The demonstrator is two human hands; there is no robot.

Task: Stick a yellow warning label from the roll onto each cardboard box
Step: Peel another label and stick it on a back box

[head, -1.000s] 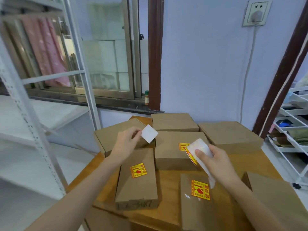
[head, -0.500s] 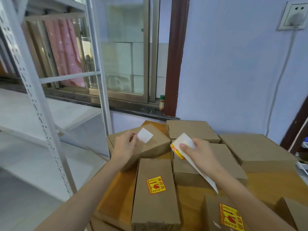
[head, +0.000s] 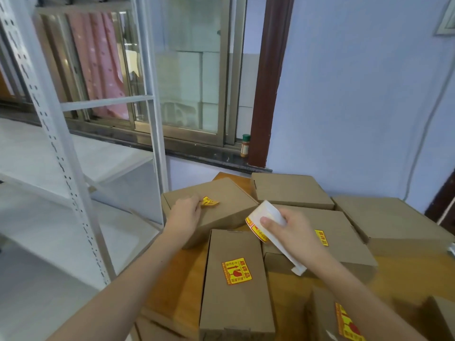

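Observation:
Several brown cardboard boxes lie on a wooden table [head: 187, 274]. My left hand [head: 185, 215] pinches a yellow warning label [head: 209, 201] and holds it, yellow side up, against the top of the far-left box [head: 229, 207]. My right hand [head: 288, 230] grips the label roll [head: 264, 217] above the middle boxes, with a white backing strip [head: 294, 263] hanging below. The near box [head: 234, 299] bears a label [head: 236, 271]. The middle box [head: 344, 244] and the near-right box [head: 322, 316] each bear one too.
Two unlabelled boxes [head: 290, 190] [head: 391, 217] sit at the back and right, close to the blue wall. A white metal shelf frame [head: 49, 134] stands at the left. A small jar [head: 245, 145] stands on the window sill.
The view has swung left. My left hand turned the label from white side up to yellow side up and brought it down onto the far-left box. The roll stays in my right hand.

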